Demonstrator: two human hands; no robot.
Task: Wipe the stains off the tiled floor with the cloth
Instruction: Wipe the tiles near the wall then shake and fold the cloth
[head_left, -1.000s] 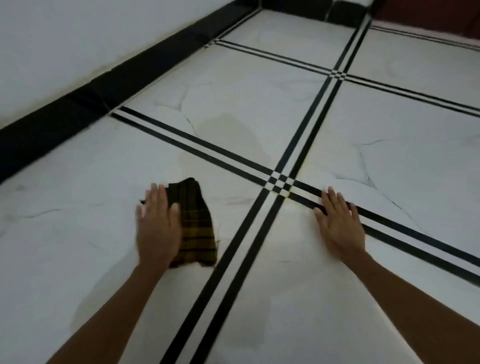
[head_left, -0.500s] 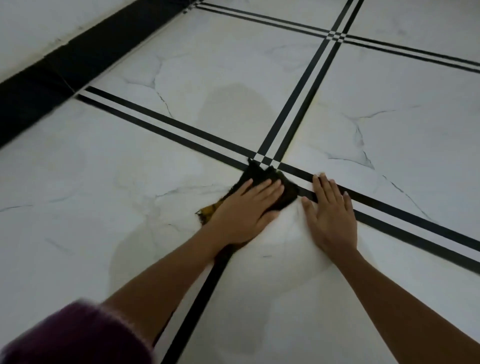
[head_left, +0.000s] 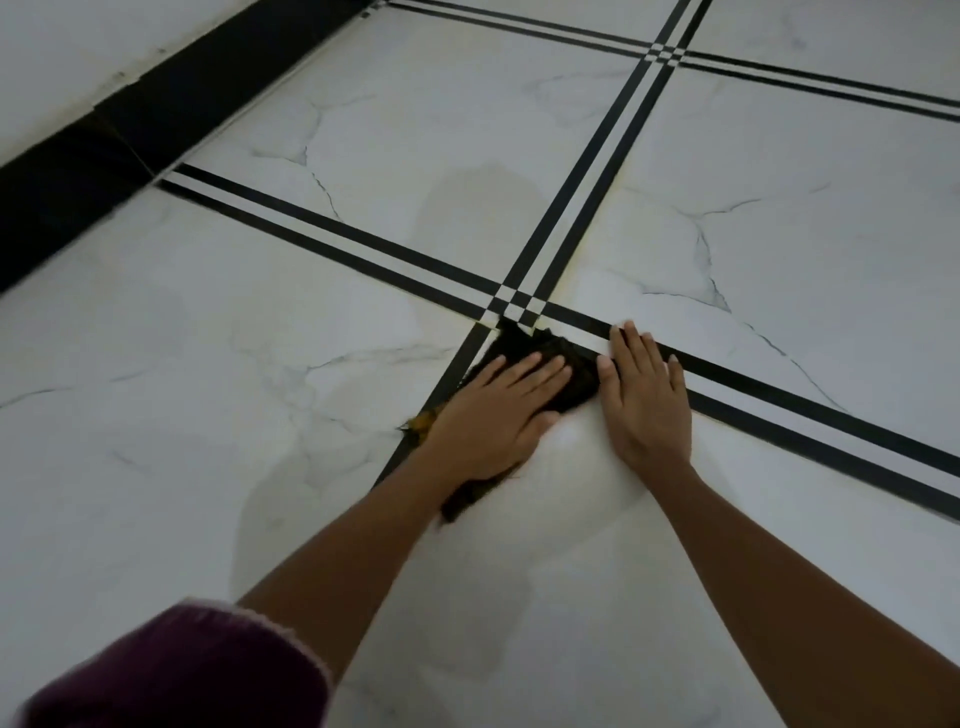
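Note:
A dark plaid cloth (head_left: 540, 351) with yellow stripes lies crumpled on the white marble-look tiled floor (head_left: 208, 364), just below the crossing of the black grout bands. My left hand (head_left: 498, 415) presses flat on the cloth, fingers together and pointing up-right. My right hand (head_left: 644, 400) rests flat on the tile beside it, fingers spread, its thumb almost touching the cloth. A faint greyish stain (head_left: 472, 208) shows on the tile above the crossing, and another dull patch (head_left: 291, 499) lies left of my left forearm.
A black skirting board (head_left: 130, 119) runs along the white wall at the upper left. Double black bands (head_left: 582, 171) divide the tiles. A purple sleeve (head_left: 176, 670) sits at the bottom left.
My left hand slid the cloth from the left tile rightward to the band crossing, next to my right hand, and has held there since. The view shifted closer and lower.

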